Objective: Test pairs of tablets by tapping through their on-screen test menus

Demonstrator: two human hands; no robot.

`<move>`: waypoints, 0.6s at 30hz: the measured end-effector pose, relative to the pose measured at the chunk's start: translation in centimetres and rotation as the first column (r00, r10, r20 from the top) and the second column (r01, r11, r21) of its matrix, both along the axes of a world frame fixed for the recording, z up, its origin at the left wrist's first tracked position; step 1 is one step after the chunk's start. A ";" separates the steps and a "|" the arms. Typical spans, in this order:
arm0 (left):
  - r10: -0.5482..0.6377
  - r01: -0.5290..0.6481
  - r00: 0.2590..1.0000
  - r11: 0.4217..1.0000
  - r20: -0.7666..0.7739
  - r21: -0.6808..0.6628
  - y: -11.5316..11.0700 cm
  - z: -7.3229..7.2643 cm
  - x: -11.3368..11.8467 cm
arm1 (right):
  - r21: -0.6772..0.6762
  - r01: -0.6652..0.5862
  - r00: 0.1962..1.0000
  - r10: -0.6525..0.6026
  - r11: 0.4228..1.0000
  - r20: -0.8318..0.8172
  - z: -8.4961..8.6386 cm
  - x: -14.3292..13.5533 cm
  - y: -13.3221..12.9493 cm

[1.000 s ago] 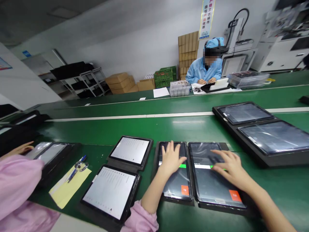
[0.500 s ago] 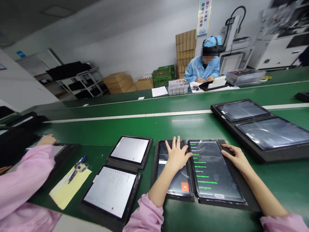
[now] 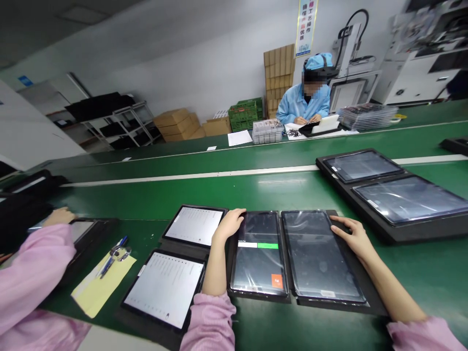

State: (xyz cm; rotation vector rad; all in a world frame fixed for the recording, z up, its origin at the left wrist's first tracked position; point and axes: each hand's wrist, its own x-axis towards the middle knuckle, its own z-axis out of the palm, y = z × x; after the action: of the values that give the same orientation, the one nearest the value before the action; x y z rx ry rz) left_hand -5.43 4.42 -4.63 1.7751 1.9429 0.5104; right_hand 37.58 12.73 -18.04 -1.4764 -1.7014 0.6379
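Two tablets under clear film lie side by side in black foam holders before me. The left tablet point(image 3: 259, 270) shows a dark screen with white and green bars and an orange-red square. My left hand point(image 3: 229, 224) is closed around its upper left corner, fingertips over the edge. The right tablet point(image 3: 318, 258) has a dark, reflective screen. My right hand point(image 3: 353, 236) rests on its upper right edge and the black holder point(image 3: 369, 287); the fingers are stretched out, with the thumb apart from them.
Left of me lie two lit tablets point(image 3: 164, 287), then a yellow paper point(image 3: 104, 285) with pens point(image 3: 113, 258). A co-worker's pink sleeve point(image 3: 36, 263) reaches in at far left. Two more tablets point(image 3: 409, 197) sit at right. Across the bench sits a person in blue point(image 3: 303, 102).
My left hand has left the left tablet's screen and moved left to its corner. The right tablet's green text list has vanished, leaving it dark. My right hand has stayed in place.
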 end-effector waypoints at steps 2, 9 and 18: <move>0.011 -0.012 0.999 1.000 0.034 0.009 0.1 -0.6 -0.7 | -0.037 0.012 0.999 -0.014 0.999 -0.033 -0.1 0.0 0.0; 0.073 -0.074 0.991 0.997 0.116 0.005 0.3 -1.6 -2.7 | -0.135 0.090 0.981 -0.111 0.987 -0.160 0.7 -0.4 -0.5; 0.055 -0.051 0.994 0.998 -0.093 0.042 0.2 -1.3 3.2 | -0.132 0.087 0.979 -0.110 0.987 -0.174 0.8 -0.5 -0.6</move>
State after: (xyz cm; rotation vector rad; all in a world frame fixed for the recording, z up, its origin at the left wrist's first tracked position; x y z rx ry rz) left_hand -2.27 4.65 -5.88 1.8059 2.0616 0.4944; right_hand 37.08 12.17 -17.20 -1.5287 -1.4632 0.8101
